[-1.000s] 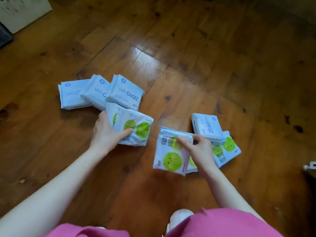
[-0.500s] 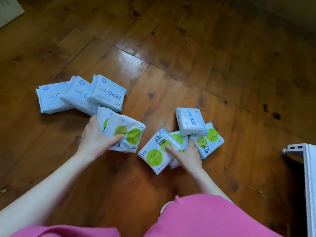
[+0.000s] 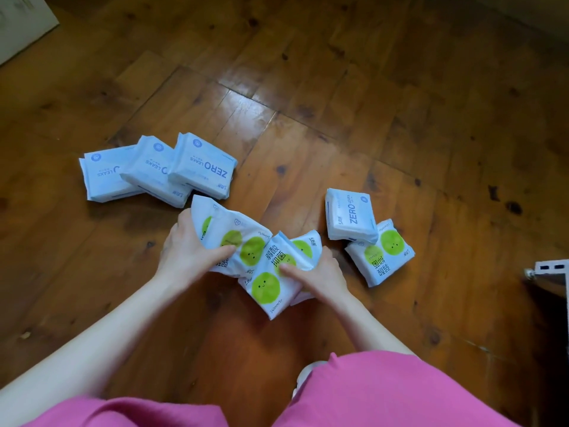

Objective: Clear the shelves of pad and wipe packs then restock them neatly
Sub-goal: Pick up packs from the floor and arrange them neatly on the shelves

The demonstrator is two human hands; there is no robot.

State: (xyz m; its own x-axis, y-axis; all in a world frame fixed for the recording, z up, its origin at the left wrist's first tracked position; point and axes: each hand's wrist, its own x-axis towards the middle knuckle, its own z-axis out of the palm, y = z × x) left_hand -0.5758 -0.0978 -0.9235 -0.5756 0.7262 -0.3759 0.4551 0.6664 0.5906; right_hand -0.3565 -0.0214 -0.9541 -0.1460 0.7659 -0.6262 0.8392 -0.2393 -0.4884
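While our left grip (image 3: 184, 257) clutches the crumpled green-dot pack (image 3: 243, 234), our right grip (image 3: 321, 272) pinches the flat green-dot pack (image 3: 266, 288) touching it.

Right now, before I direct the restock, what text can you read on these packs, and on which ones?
"ZERO LEAKS": top blue pack of the left row, upside down.
"ZERO LEAKS": lone blue pack, sideways.
"弱酸抑菌", "240mm/5": front green-dot pack, gripped by the right hand.
"弱酸抑菌": floor green-dot pack, upside down.
Too blurred: print on the rear green-dot pack, gripped by the left hand; small brand marks.
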